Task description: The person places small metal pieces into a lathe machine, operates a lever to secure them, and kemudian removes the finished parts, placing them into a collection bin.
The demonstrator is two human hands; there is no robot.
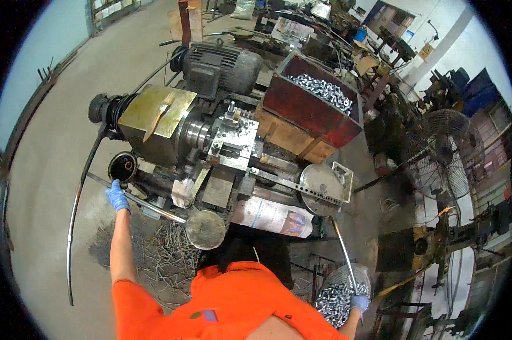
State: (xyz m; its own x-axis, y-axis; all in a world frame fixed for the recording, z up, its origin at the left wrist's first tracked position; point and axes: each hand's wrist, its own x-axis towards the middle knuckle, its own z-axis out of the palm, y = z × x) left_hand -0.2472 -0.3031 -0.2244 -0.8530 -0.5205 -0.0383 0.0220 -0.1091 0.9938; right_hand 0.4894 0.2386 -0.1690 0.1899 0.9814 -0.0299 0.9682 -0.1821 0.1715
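Observation:
My left hand [117,198], in a blue glove, is closed around a metal lever [156,208] on the near left side of the machine. Its fingertips are close beneath a round black cup [123,168] with a ring-shaped piece inside. At the lower right my gloved right hand [359,304] grips the lower part of a long metal handle [343,249]. That handle slants down from a round metal plate [322,187]. Beside the hand is a basket [362,274] of small shiny metal parts [336,303]. The machine's spindle [198,135] and tool block [233,141] lie ahead.
A red bin [301,105] of metal pieces stands beyond the machine, right of a motor [224,68]. A brush [158,116] rests on the brass-coloured housing [145,107]. Metal scraps [165,249] cover the floor near me. A caged fan [445,150] stands right.

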